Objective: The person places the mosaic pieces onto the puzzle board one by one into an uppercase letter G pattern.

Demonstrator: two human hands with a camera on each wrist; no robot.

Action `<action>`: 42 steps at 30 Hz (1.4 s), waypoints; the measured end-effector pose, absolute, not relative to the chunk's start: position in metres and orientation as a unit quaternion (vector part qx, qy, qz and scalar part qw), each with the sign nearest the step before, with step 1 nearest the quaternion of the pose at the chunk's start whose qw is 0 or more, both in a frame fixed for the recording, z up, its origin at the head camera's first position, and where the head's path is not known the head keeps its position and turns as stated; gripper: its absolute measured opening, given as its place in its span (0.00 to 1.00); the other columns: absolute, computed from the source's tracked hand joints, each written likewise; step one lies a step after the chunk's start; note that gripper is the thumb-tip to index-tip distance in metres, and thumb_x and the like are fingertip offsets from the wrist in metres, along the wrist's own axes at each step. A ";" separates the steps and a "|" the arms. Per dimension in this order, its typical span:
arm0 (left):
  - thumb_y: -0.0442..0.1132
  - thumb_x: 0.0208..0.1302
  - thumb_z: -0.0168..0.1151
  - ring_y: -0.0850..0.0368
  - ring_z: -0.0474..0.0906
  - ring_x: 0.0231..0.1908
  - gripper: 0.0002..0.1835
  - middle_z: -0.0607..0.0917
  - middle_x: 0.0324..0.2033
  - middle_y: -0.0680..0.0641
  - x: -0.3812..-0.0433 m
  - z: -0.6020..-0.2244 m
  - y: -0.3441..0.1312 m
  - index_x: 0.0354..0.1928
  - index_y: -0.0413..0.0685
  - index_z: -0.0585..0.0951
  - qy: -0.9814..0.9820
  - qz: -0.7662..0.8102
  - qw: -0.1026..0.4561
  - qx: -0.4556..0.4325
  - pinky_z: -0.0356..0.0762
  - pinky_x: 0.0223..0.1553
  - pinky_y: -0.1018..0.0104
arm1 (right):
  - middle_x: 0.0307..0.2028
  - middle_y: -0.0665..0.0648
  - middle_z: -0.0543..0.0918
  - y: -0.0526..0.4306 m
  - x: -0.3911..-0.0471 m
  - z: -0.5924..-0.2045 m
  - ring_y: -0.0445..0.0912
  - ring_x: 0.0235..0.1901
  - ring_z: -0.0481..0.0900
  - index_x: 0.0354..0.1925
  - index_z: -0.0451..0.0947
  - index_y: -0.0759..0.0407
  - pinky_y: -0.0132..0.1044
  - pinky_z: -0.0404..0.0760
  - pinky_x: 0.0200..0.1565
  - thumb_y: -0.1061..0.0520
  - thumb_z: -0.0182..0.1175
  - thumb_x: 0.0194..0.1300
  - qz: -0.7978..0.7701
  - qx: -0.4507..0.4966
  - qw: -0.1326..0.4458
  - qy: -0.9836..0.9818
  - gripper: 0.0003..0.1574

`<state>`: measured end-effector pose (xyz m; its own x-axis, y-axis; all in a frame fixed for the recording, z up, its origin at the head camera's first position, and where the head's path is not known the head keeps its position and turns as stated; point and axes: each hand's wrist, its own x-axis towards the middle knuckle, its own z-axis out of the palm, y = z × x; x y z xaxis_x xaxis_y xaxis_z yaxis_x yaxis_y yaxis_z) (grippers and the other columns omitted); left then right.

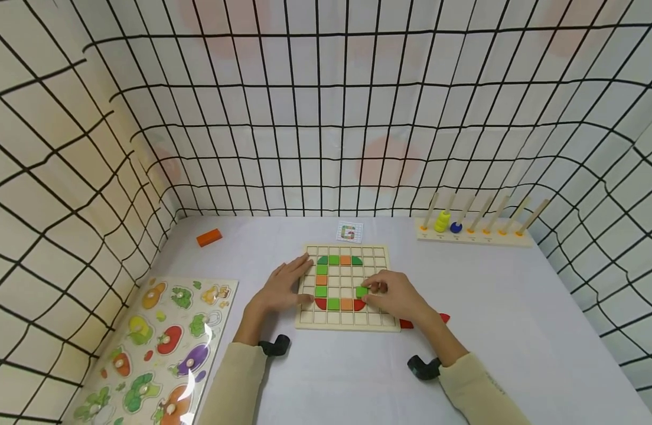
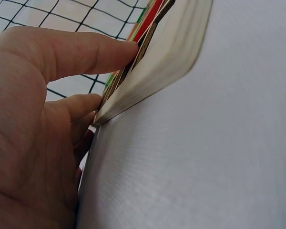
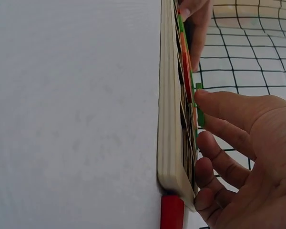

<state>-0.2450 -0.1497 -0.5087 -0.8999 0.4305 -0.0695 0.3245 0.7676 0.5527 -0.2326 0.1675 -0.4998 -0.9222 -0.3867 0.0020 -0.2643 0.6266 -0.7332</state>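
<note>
A wooden grid board (image 1: 379, 319) lies on the table, holding several green, orange and red tiles in an unclosed ring. My right hand (image 1: 395, 294) pinches a green square tile (image 1: 362, 291) between thumb and finger, at the ring's right side above a red rounded tile (image 1: 359, 304). In the right wrist view that green tile (image 3: 200, 117) stands proud of the board. My left hand (image 1: 280, 287) rests along the board's left edge, fingers extended, thumb touching near another red rounded tile (image 1: 320, 304). A small pattern card (image 1: 349, 232) lies behind the board.
Red pieces (image 1: 406, 324) lie partly under my right wrist. To the left is a vegetable knob puzzle (image 1: 227, 289); an orange block (image 1: 209, 238) sits behind it. A peg stand (image 1: 475, 236) with yellow and blue beads stands back right. Black netting (image 1: 318, 124) surrounds the table.
</note>
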 end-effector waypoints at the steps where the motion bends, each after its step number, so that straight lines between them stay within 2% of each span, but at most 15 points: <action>1: 0.54 0.56 0.63 0.48 0.46 0.82 0.51 0.52 0.83 0.51 -0.245 -0.509 -0.149 0.82 0.52 0.56 0.936 0.272 0.095 0.201 0.43 0.82 0.43 | 0.34 0.48 0.80 0.167 -0.233 -0.500 0.45 0.35 0.72 0.48 0.88 0.52 0.34 0.73 0.37 0.54 0.73 0.62 -0.392 -0.180 0.077 0.899 0.15; 21: 0.54 0.57 0.63 0.49 0.45 0.82 0.51 0.51 0.83 0.52 -0.246 -0.509 -0.148 0.82 0.53 0.56 0.937 0.270 0.098 0.200 0.42 0.82 0.43 | 0.30 0.47 0.80 0.160 -0.234 -0.498 0.44 0.32 0.72 0.46 0.88 0.52 0.33 0.70 0.33 0.55 0.71 0.62 -0.392 -0.169 0.087 0.900 0.12; 30: 0.54 0.57 0.63 0.49 0.46 0.82 0.51 0.51 0.83 0.52 -0.247 -0.512 -0.149 0.82 0.52 0.56 0.938 0.266 0.096 0.201 0.43 0.82 0.43 | 0.35 0.49 0.82 0.170 -0.231 -0.499 0.46 0.35 0.73 0.47 0.88 0.52 0.33 0.73 0.35 0.53 0.71 0.64 -0.427 -0.162 0.085 0.886 0.13; 42: 0.54 0.57 0.64 0.49 0.47 0.82 0.51 0.52 0.83 0.51 -0.246 -0.511 -0.148 0.82 0.52 0.57 0.938 0.268 0.093 0.200 0.43 0.82 0.43 | 0.35 0.48 0.83 0.203 -0.221 -0.490 0.46 0.38 0.75 0.47 0.89 0.50 0.36 0.75 0.38 0.52 0.71 0.64 -0.382 -0.131 0.039 0.914 0.12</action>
